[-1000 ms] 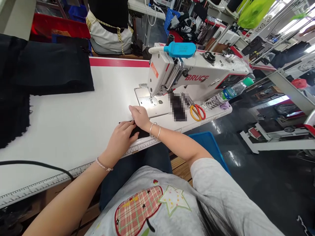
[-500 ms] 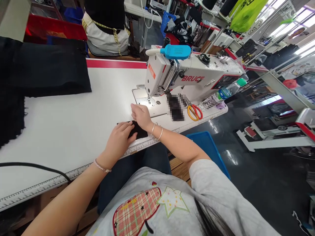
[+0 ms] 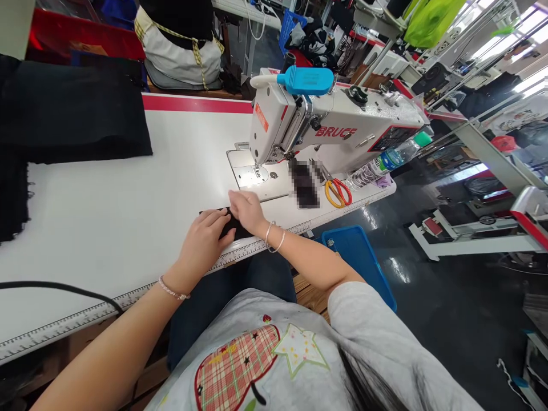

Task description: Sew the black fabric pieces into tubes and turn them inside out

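Observation:
A small black fabric piece [image 3: 234, 229] lies on the white table [image 3: 128, 217] near its front edge, just in front of the sewing machine [image 3: 334, 128]. My left hand [image 3: 201, 244] rests on its left part with the fingers curled over it. My right hand [image 3: 245, 210] presses down on its top right part, fingers together. Most of the piece is hidden under both hands. The needle plate [image 3: 248, 173] is lit, a short way beyond my right hand.
Black cloth [image 3: 72, 111] is stacked at the table's far left. Orange-handled scissors [image 3: 337, 193] and a plastic bottle [image 3: 387, 158] lie right of the machine. A blue bin [image 3: 359, 257] sits on the floor at my right. A black cable [image 3: 64, 288] crosses the near left. A ruler strip runs along the front edge.
Both hands with the black piece have slid slightly toward me and away from the needle plate. My right hand has settled lower on the piece.

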Tool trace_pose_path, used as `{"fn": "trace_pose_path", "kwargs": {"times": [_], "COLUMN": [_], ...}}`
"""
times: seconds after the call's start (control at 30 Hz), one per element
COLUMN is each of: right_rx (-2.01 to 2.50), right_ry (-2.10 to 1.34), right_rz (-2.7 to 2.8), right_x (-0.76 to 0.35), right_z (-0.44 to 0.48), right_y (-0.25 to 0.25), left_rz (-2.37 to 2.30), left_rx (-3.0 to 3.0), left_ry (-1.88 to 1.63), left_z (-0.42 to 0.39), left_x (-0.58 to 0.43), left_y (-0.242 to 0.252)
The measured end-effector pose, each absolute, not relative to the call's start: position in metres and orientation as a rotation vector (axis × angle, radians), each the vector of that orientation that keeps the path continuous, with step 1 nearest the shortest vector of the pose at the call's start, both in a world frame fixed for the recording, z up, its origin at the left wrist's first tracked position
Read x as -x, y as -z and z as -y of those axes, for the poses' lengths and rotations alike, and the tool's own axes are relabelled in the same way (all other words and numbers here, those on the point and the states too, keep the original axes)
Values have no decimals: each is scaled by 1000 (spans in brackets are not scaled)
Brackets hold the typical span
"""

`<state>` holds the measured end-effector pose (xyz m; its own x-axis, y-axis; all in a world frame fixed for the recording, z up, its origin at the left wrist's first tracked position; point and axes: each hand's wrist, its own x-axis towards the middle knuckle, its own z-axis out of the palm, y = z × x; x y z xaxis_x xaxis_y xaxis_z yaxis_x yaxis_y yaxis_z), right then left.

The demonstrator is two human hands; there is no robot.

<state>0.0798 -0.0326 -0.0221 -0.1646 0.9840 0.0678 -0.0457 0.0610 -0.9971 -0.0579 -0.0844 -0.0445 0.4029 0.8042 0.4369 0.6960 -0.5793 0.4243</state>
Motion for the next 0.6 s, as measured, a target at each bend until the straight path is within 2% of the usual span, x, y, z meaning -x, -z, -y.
{"fn": "trace_pose_path", "kwargs": {"times": [0.6], "right_rx": [1217], "right_ry": [-1243], "right_rz": [1252], "right_x": [-82], "right_z": [50], "right_y": [29], "left_rz": [-1386], "left_rx": [-2413], "left_ry": [-872], "left_z": [85], "left_x": [55], "left_y": [47]}}
